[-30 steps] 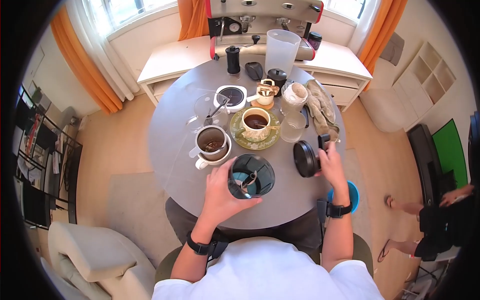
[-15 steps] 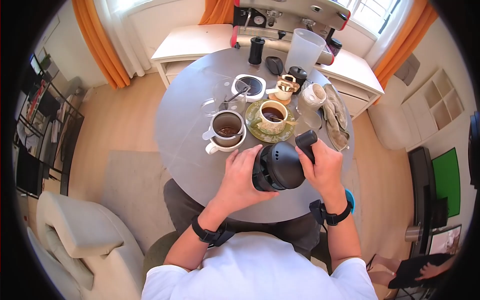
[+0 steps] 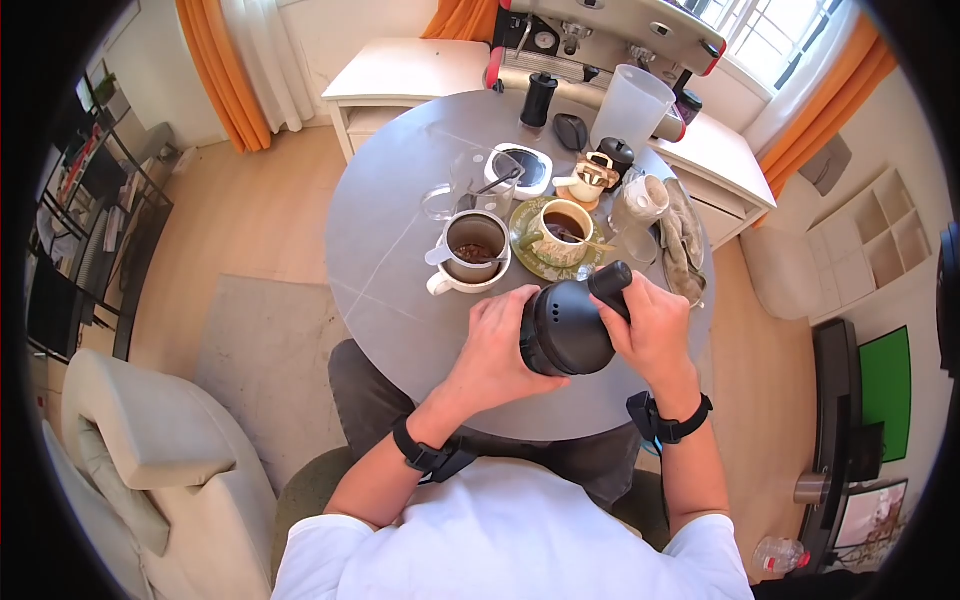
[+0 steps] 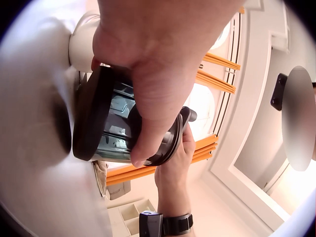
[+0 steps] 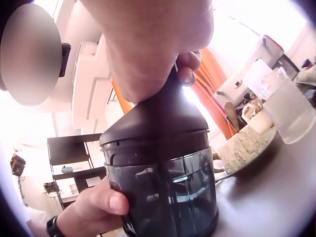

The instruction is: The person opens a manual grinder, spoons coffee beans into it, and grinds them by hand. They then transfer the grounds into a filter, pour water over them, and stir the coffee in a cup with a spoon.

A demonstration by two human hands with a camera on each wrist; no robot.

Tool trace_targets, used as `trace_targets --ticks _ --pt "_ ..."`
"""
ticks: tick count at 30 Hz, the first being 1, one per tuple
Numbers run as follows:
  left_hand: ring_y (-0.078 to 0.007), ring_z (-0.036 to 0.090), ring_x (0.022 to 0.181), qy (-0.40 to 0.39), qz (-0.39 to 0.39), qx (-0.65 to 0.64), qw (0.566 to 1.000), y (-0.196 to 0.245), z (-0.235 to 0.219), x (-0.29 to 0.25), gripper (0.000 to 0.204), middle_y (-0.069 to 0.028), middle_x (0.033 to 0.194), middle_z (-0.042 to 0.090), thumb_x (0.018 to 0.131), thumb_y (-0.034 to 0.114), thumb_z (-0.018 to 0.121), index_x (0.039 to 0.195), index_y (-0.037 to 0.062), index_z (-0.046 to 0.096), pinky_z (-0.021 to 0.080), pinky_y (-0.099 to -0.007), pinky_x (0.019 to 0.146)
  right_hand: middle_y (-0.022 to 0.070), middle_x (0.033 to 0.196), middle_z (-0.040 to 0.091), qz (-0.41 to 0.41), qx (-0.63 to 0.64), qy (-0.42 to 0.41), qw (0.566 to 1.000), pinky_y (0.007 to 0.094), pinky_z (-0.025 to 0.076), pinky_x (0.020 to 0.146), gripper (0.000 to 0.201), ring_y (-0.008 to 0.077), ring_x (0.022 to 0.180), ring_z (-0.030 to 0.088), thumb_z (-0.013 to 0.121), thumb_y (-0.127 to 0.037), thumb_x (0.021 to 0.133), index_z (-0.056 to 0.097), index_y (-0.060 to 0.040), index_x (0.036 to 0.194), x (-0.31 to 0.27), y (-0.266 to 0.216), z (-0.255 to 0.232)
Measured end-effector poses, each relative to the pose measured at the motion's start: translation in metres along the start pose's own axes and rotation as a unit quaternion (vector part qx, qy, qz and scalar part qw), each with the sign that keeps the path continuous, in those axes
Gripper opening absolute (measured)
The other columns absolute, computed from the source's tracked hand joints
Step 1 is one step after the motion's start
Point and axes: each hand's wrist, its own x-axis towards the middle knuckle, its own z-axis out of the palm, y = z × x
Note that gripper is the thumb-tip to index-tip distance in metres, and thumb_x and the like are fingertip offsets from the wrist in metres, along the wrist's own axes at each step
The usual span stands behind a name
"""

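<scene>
A dark see-through jar stands between my hands, low over the near side of the table, with a black domed lid on its top. The lid carries a thick black handle and a few small holes. My left hand grips the jar's side, thumb along the near wall. Wrapped round the handle is my right hand. In the head view the jar leans to the right, and the lid hides its inside. Left of it, a grey metal cup with brown bits sits in a white mug.
Just beyond the lid, a patterned cup of dark liquid stands on a green saucer. Farther back are a scale, clear vessels, a black hand grinder and a tall pitcher. A cloth lies at right.
The separate black lid in my right hand came leftward onto the open jar. Since then both hands have stayed on jar and lid, while the head view shifted slightly.
</scene>
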Motion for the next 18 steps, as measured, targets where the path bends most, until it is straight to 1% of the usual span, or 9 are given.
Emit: trace_targets --ticks 2,4,5,7,8,12,14,15,18 --pt "-0.0385 0.057 0.131 0.012 -0.001 -0.002 1.000 0.000 0.001 0.001 0.107 -0.0167 0.135 0.061 0.057 0.032 0.101 0.145 0.0043 0.048 0.040 -0.0521 0.115 0.0097 0.077 0.062 0.015 -0.008 0.005 1.000 0.0414 0.049 0.056 0.025 0.0326 0.064 0.065 0.084 -0.019 0.087 0.066 -0.0058 0.100 -0.006 0.003 0.004" --pt "-0.0400 0.059 0.127 0.062 0.042 0.033 0.997 0.001 0.003 0.003 0.105 -0.0176 0.134 0.062 0.055 0.032 0.101 0.143 0.0046 0.049 0.041 -0.0530 0.114 0.0100 0.078 0.064 0.031 -0.001 0.021 0.999 0.0411 0.050 0.056 0.025 0.0330 0.065 0.066 0.084 -0.018 0.088 0.067 -0.0056 0.101 -0.009 0.003 0.006" --pt "-0.0400 0.059 0.127 0.064 0.043 0.032 0.997 0.005 0.003 0.005 0.105 -0.0176 0.134 0.062 0.055 0.032 0.101 0.143 0.0046 0.049 0.041 -0.0530 0.114 0.0103 0.079 0.066 0.047 0.005 0.038 0.998 0.0408 0.051 0.057 0.024 0.0333 0.065 0.066 0.083 -0.018 0.088 0.068 -0.0055 0.102 -0.009 0.003 0.006" --pt "-0.0413 0.062 0.121 0.123 0.089 0.081 0.985 0.017 0.000 0.010 0.103 -0.0180 0.132 0.062 0.055 0.031 0.100 0.142 0.0037 0.050 0.045 -0.0527 0.109 0.0111 0.079 0.067 0.066 0.012 0.066 0.996 0.0402 0.052 0.058 0.023 0.0338 0.066 0.067 0.083 -0.017 0.089 0.069 -0.0052 0.104 -0.008 -0.001 0.006" --pt "-0.0413 0.062 0.121 0.124 0.091 0.080 0.985 0.021 -0.001 0.012 0.103 -0.0180 0.132 0.062 0.055 0.031 0.100 0.142 0.0037 0.050 0.045 -0.0527 0.109 0.0118 0.080 0.069 0.086 0.022 0.091 0.992 0.0396 0.052 0.059 0.022 0.0343 0.067 0.068 0.082 -0.016 0.091 0.070 -0.0049 0.105 -0.008 -0.002 0.006" --pt "-0.0405 0.063 0.119 0.140 0.093 0.101 0.981 0.033 -0.004 0.012 0.102 -0.0191 0.130 0.063 0.056 0.032 0.100 0.141 0.0016 0.051 0.048 -0.0515 0.104 0.0135 0.078 0.070 0.082 0.058 0.098 0.990 0.0389 0.053 0.060 0.019 0.0349 0.067 0.069 0.081 -0.014 0.092 0.072 -0.0050 0.107 -0.006 0.002 -0.001" --pt "-0.0400 0.063 0.119 0.139 0.092 0.100 0.981 0.039 -0.006 0.012 0.102 -0.0195 0.130 0.063 0.056 0.032 0.099 0.141 0.0011 0.051 0.049 -0.0510 0.103 0.0153 0.079 0.070 0.101 0.106 0.070 0.987 0.0402 0.052 0.060 0.018 0.0361 0.067 0.069 0.079 -0.014 0.094 0.071 -0.0046 0.108 -0.005 0.001 -0.007" --pt "-0.0397 0.063 0.120 0.140 0.098 0.108 0.979 0.042 -0.008 0.012 0.100 -0.0198 0.130 0.063 0.056 0.031 0.099 0.140 0.0002 0.052 0.049 -0.0510 0.103 0.0153 0.079 0.070 0.101 0.106 0.070 0.987 0.0402 0.052 0.060 0.018 0.0361 0.067 0.069 0.079 -0.014 0.094 0.071 -0.0046 0.108 -0.007 0.001 -0.006" --pt "-0.0393 0.063 0.120 0.146 0.114 0.138 0.973 0.043 -0.006 0.016 0.098 -0.0201 0.130 0.062 0.056 0.029 0.097 0.139 -0.0015 0.054 0.048 -0.0508 0.104 0.0196 0.079 0.070 0.156 0.084 0.073 0.981 0.0433 0.052 0.060 0.017 0.0400 0.069 0.069 0.074 -0.016 0.099 0.068 -0.0033 0.110 -0.017 0.004 0.001"
